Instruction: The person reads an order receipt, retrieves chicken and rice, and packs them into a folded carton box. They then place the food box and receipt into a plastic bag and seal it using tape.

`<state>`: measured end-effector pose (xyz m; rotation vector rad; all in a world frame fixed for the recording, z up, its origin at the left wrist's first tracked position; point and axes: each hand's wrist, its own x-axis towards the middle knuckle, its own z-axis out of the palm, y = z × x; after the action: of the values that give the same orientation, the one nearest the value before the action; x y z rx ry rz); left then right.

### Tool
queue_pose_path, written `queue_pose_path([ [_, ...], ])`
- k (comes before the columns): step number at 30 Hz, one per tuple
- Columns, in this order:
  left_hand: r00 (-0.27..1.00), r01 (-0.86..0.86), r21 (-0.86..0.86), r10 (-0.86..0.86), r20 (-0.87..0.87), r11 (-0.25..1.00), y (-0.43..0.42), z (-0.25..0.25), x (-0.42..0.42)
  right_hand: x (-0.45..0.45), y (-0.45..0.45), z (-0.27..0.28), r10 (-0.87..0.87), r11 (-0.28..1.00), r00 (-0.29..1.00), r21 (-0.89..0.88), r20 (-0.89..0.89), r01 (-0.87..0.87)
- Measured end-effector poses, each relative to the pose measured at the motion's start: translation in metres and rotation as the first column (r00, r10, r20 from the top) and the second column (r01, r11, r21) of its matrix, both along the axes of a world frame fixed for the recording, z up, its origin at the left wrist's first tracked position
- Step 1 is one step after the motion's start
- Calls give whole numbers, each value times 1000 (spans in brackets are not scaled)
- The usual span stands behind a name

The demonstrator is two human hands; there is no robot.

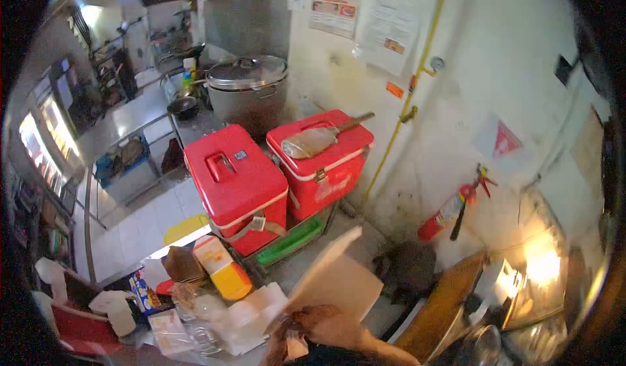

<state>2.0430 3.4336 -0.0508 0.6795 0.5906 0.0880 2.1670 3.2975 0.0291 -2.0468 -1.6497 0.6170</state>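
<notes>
A flat brown piece of cardboard, with a pale folded edge along its upper left, stands tilted at the bottom centre. My right hand is closed on its lower part, and the forearm runs off to the lower right. Close beside it, my left hand is also closed at the lower left corner of the cardboard; its fingers are partly hidden. White takeaway boxes and clear plastic cups lie just left of my hands. An orange and white carton rests behind them.
Two red cooler boxes stand ahead; a plastic-wrapped item with a handle lies on the right one. Behind is a large lidded pot. A fire extinguisher hangs on the right wall, above a lit lamp. A green tray sits below the coolers.
</notes>
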Motion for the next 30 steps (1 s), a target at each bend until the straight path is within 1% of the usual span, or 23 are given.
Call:
queue_pose_path([
  [2, 993, -112, 7, 112, -42, 994, 3, 5, 25, 45, 15, 34, 202, 979, 975, 53, -96, -198],
  [4, 957, -280, 46, 282, -66, 959, 6, 4, 51, 105, 47, 64, 416, 907, 891, 158, -179, -392],
  [6, 883, -458, 71, 463, -77, 886, 7, 1, 62, 161, 61, 106, 479, 841, 867, 355, -141, -407],
  [7, 822, -559, 80, 565, -79, 825, 7, -1, 66, 203, 64, 130, 395, 845, 914, 424, -88, -325],
  [8, 744, -657, 92, 663, -81, 749, 9, -1, 69, 256, 73, 147, 147, 868, 989, 479, 7, -132],
  [9, 650, -747, 114, 756, -83, 655, 6, -2, 68, 307, 84, 156, -119, 856, 988, 515, 100, 51],
  [10, 550, -821, 134, 832, -79, 555, 0, -2, 69, 367, 97, 144, -277, 839, 940, 527, 198, 137],
  [11, 433, -885, 155, 898, -76, 439, -7, 0, 70, 457, 115, 101, -323, 810, 881, 583, 347, 67],
  [12, 309, -933, 170, 948, -72, 317, -16, 2, 74, 516, 129, 83, -340, 833, 821, 552, 460, 36],
  [14, 95, -977, 182, 992, -81, 108, -40, 6, 81, 598, 142, 49, -242, 885, 836, 466, 492, -18],
  [16, -43, -988, 150, 997, -63, -33, -62, 11, 96, 644, 149, 30, -77, 945, 918, 321, 389, -57],
  [17, -23, -995, 94, 997, 75, -30, -78, -6, 102, 651, 155, 27, -26, 941, 919, 319, 394, -110],
  [18, -72, -993, 92, 996, 58, -78, -92, -10, 112, 653, 153, 30, 11, 942, 921, 304, 389, -140],
  [19, -114, -972, 204, 993, 26, -117, -106, -12, 117, 656, 151, 34, 43, 945, 925, 285, 378, -160],
  [21, -272, -946, 205, 960, -72, -252, -116, 26, 152, 664, 162, 43, 108, 930, 927, 292, 360, -222],
  [22, -300, -936, 214, 952, -69, -279, -128, 20, 152, 663, 172, 53, 131, 915, 928, 318, 348, -249],
  [24, -208, -962, 165, 974, 85, -220, -147, 3, 145, 644, 208, 81, 150, 910, 951, 337, 270, -240],
  [25, -213, -958, 176, 973, 91, -227, -150, 6, 152, 634, 233, 90, 280, 853, 904, 347, 323, -389],
  [26, -282, -944, 172, 959, 19, -281, -149, 9, 161, 622, 261, 97, 392, 779, 839, 348, 378, -521],
  [27, -343, -928, 176, 938, -55, -329, -150, 12, 164, 606, 288, 103, 472, 702, 804, 398, 362, -591],
  [28, -337, -928, 188, 940, -49, -322, -158, -1, 161, 589, 317, 109, 513, 613, 733, 408, 446, -677],
  [29, -389, -876, 322, 921, -27, -360, -172, -30, 156, 570, 348, 114, 592, 510, 645, 396, 483, -764],
  [30, -429, -807, 444, 903, 16, -391, -177, -50, 148, 556, 392, 93, 682, 424, 605, 453, 410, -784],
])
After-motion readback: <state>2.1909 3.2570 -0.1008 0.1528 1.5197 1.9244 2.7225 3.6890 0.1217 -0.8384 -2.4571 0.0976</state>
